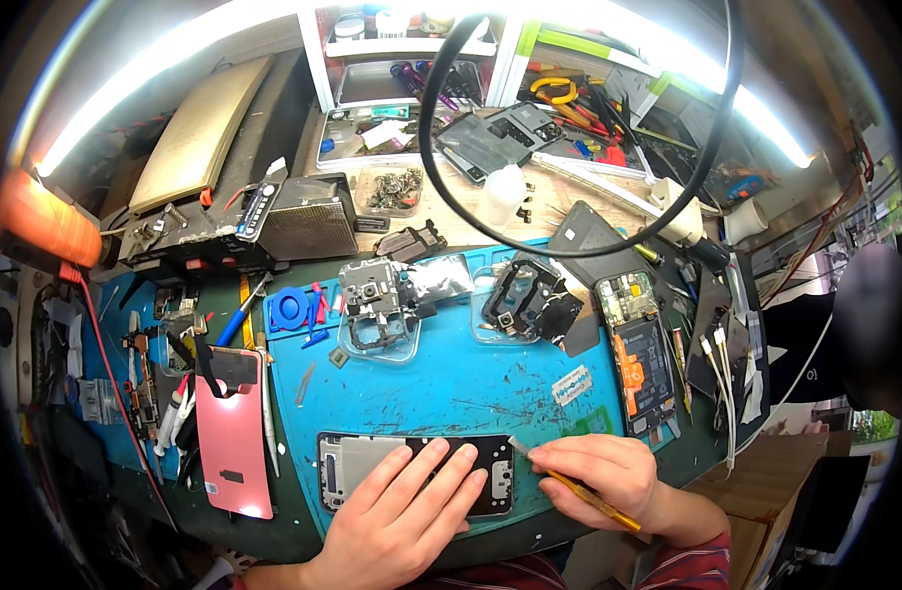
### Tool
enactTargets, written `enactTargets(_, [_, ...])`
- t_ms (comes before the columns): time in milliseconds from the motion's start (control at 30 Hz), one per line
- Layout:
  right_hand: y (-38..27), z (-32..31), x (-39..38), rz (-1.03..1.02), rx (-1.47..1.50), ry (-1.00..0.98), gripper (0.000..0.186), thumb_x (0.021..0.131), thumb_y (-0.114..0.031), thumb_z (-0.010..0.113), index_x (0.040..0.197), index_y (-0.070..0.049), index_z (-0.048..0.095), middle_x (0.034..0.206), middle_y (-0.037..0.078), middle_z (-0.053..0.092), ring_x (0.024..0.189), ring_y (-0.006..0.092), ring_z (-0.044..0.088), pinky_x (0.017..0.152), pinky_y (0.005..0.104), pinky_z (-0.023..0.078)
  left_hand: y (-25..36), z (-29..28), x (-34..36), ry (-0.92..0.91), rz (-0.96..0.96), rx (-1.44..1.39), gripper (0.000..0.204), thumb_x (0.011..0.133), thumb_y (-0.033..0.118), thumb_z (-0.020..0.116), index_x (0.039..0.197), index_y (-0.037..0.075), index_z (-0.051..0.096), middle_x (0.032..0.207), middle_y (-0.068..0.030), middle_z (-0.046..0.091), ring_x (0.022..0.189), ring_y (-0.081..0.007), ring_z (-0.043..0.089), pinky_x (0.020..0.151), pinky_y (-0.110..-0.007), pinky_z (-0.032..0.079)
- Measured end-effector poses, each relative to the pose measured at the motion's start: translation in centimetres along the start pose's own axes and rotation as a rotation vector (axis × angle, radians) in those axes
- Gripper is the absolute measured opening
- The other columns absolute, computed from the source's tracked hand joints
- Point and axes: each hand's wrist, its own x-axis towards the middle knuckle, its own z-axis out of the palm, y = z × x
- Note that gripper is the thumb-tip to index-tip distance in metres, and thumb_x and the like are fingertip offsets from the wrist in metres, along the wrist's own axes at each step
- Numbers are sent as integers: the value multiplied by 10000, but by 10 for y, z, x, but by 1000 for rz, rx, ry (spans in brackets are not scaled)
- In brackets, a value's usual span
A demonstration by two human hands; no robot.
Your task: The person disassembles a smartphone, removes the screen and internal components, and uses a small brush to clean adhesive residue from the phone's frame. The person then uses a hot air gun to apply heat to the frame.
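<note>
One phone frame (345, 460) beneath the left hand (400, 513), fingers apart, one knife (590, 498) clamped in the right hand (608, 474) at the frame's right end, one razor blade (572, 385), two clear boxes (409, 346) beyond the frame

The right sleeve (698, 562) is dark red, crossed by thin paler stripes.

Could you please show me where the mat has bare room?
The blue mat is bare between the phone frame and clear trays, left of the razor blade. Things crowd the opened phone at right and pink panel at left.
</note>
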Motion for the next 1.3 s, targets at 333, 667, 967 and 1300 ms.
enactTargets(333, [1,0,1,10,6,3,335,840,-32,831,1159,-11,729,1062,122,770,853,247,768,713,319,628,0,-1,0,-1,-4,-1,534,906,313,742,1389,96,670,1497,-91,609,1377,-285,564,1162,-454,427])
enactTargets(667, [3,1,0,15,27,7,321,855,-33,816,1164,-9,733,1041,126,772,847,252,771,711,322,628,0,0,-1,5,-8,-8,541,906,312,738,1396,96,665,1497,-95,611,1384,-287,564,1165,-455,426])
enactTargets(967, [1,-2,7,25,32,-28,334,858,-30,824,1181,-19,740,1044,126,772,862,262,765,736,332,624,1,0,0,6,-8,-10,551,902,308,736,1405,94,661,1496,-102,613,1386,-291,568,1167,-463,430])
enactTargets(1300, [16,-13,20,64,159,-111,271,875,-52,822,1143,-42,783,1002,117,783,872,259,767,767,350,621,1,2,-1,24,-9,-24,548,896,294,743,1398,86,666,1493,-110,616,1393,-296,568,1175,-474,428])
